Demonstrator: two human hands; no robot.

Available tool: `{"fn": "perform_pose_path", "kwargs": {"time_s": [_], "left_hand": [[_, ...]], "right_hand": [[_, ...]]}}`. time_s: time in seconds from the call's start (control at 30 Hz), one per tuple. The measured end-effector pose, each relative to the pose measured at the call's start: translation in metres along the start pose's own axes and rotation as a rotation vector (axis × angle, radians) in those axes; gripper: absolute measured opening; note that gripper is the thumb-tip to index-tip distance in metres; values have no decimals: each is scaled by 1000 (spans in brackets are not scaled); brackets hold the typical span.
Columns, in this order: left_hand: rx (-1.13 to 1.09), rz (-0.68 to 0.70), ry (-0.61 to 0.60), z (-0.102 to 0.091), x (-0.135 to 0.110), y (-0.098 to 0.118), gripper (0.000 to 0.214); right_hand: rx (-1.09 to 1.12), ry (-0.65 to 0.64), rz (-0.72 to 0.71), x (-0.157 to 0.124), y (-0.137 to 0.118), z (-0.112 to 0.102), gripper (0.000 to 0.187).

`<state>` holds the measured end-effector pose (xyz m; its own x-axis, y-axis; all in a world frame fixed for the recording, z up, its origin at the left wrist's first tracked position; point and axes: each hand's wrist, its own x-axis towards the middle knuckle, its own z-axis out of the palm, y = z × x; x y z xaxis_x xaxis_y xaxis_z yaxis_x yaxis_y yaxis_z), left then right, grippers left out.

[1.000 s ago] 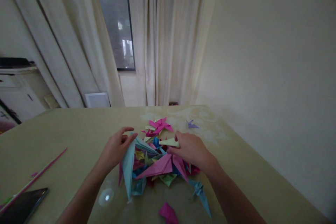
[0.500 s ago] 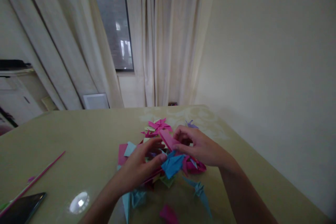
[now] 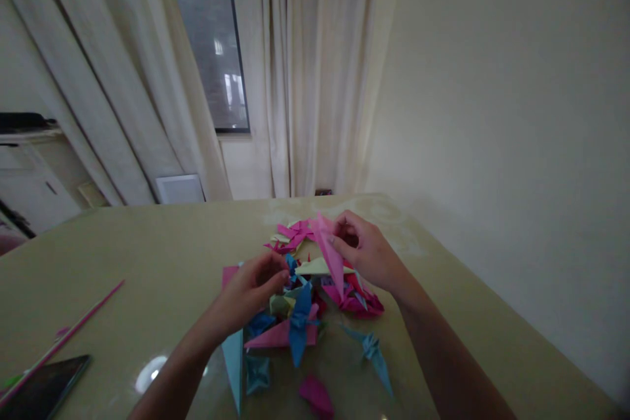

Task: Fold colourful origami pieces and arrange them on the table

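My right hand point(image 3: 361, 246) pinches a pink folded paper piece point(image 3: 329, 256) between thumb and fingers, holding it raised and tilted over the right side of a pile of origami. My left hand point(image 3: 258, 289) is over the pile's left side, its fingers curled toward the thumb. A bit of blue paper point(image 3: 291, 266) shows right at its fingertips; whether it is gripped is unclear. Below lie a blue paper crane point(image 3: 300, 323) and a pink folded piece point(image 3: 273, 336). A pale yellow folded paper point(image 3: 315, 267) sits between my hands.
A light-blue crane point(image 3: 373, 349), a magenta paper piece point(image 3: 316, 395) and a teal folded piece point(image 3: 257, 373) lie nearer me on the table point(image 3: 162, 256). At the left are a dark phone point(image 3: 46, 384) and a thin pink stick point(image 3: 81, 323). A wall point(image 3: 516, 144) borders the right.
My right hand has lifted the pink paper up and slightly right, turning it more upright. My left hand has drawn back left; the blue crane now lies lower on the pile.
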<state>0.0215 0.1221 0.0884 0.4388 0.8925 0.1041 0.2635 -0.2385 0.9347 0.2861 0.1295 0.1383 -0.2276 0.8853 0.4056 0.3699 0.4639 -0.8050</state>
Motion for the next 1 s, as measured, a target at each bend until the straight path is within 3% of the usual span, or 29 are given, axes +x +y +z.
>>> {"fn": "perform_pose_path", "kwargs": {"time_s": [0.1,0.2,0.3,0.4,0.5,0.6,0.7,0.8,0.93,1.0], "left_hand": [[370,-85,-183,-4,-6,-5,30],[635,-106,-340,16,-11,-7,25],[826,-43,-354,41,-13,-9,34],[883,-2,-308,47,-11,-10,10],[704,21,-210,31,-8,-7,15],[338,70,-102,10,-4,1,19],[45,98,18,4,-2,9,18],[-154,103,84,11,-1,13,21],[-193,86,330,22,-1,13,42],[-124,90,303,24,-2,13,47]], "right_hand": [[-219,45,31,3,7,-4,9],[-417,-67,96,2,12,-4,9],[-476,-230,140,-2,15,-2,17],[-428,-340,128,-7,11,-3,22],[-297,-408,97,-9,1,-6,21],[-195,-463,58,-9,-10,-5,18],[-139,-516,-23,-8,-17,3,11],[-160,-435,-73,-8,-19,13,18],[-166,-267,-10,-9,-20,22,21],[-149,-173,35,-10,-21,23,25]]}}
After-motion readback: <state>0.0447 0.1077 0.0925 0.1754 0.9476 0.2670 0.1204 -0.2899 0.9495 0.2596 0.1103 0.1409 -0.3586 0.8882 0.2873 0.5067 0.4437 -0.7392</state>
